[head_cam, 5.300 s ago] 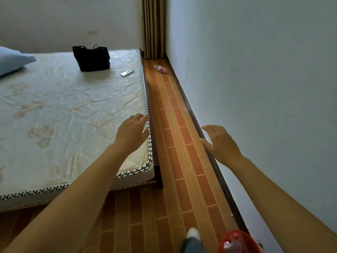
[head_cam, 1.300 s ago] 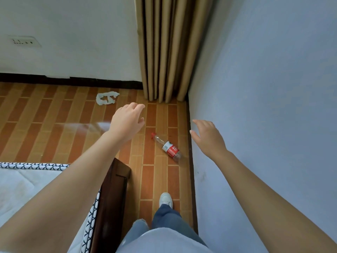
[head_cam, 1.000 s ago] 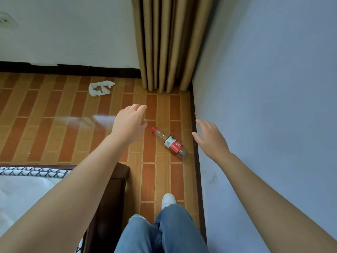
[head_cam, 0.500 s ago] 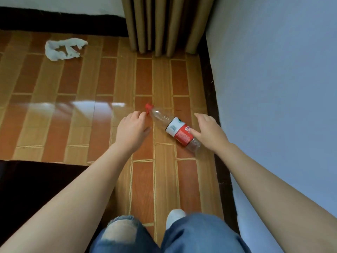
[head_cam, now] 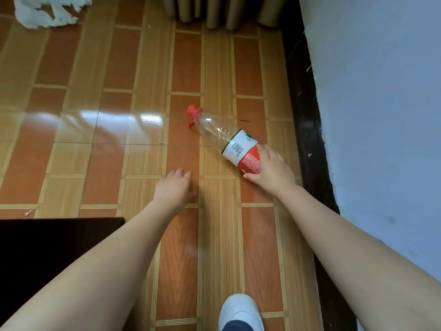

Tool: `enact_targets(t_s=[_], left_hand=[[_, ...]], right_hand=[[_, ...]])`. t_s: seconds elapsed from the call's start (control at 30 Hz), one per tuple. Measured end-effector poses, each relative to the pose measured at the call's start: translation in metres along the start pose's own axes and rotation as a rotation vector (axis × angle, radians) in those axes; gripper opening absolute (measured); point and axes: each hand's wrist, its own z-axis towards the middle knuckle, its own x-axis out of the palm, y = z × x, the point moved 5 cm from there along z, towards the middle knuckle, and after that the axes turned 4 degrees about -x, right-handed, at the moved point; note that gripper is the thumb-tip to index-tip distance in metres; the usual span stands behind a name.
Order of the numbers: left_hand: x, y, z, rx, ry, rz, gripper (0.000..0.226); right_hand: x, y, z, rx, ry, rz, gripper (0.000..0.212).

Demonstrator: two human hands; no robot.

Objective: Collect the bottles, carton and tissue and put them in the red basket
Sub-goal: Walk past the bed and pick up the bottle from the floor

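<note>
On the tiled floor (head_cam: 133, 75) near the right wall (head_cam: 381, 91) lies the bottle (head_cam: 224, 137), on its side, with the red cap (head_cam: 192, 110) pointing away from me and to the left. My right hand (head_cam: 270, 169) is on the lower end of it, where the red part of the label is; the fingers curl over the top and the thumb touches the underside, so the hand is grasping the bottle. The bottle is clear and looks empty. My left hand (head_cam: 174, 187) is released, palm down, fingers loosely bent, holding nothing, beside the bottle but apart from it. The tissue (head_cam: 45, 10) lies crumpled on the floor at the far left, well apart from both hands. Behind the bottle I see the bottom of the curtain (head_cam: 214, 10). One white shoe (head_cam: 241, 311) is below, between my arms. At my lower left is a dark bed frame (head_cam: 55, 254).
</note>
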Motion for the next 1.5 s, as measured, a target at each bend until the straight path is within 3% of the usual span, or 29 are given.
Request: enact_targets(t_s=[0.33, 0.6, 1.03, 1.27, 1.5], left_hand=[[0.035, -0.002, 0.007, 0.019, 0.143, 0.074, 0.069], [0.048, -0.006, 0.009, 0.014, 0.19, 0.091, 0.074], [0.037, -0.001, 0.009, -0.01, 0.212, 0.06, 0.075], [-0.052, -0.006, -0.026, -0.084, 0.081, -0.292, 0.073], [-0.227, -0.007, -0.101, -0.176, -0.176, -1.09, 0.064]], right_hand=[[0.015, -0.003, 0.008, 0.052, -0.142, -0.093, 0.094], [0.021, -0.004, 0.013, 0.1, -0.151, -0.166, 0.089], [-0.007, -0.009, -0.002, 0.079, -0.208, -0.025, 0.087], [-0.065, 0.012, -0.047, 0.07, -0.221, 0.044, 0.091], [-0.172, 0.061, -0.124, 0.041, -0.199, 0.108, 0.091]])
